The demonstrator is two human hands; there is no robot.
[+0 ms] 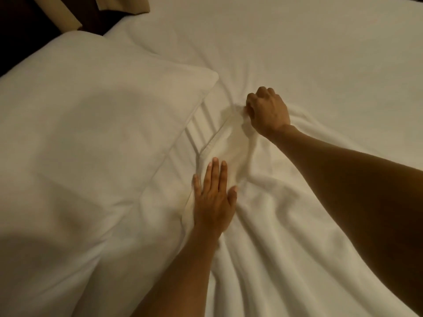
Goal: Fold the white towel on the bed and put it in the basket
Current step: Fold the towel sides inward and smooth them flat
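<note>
The white towel [270, 213] lies rumpled on the white bed, spreading from the centre toward the lower right, its hemmed edge running diagonally beside the pillow. My right hand [266, 109] is closed in a fist on the towel's far corner. My left hand [214, 197] rests flat with fingers apart on the towel's near edge, pressing it down. No basket is in view.
A large white pillow [91, 138] fills the left side, touching the towel's edge. The wrinkled bed sheet [309, 46] stretches away at the top and right. A dark headboard with beige fabric [68, 17] sits at the top left corner.
</note>
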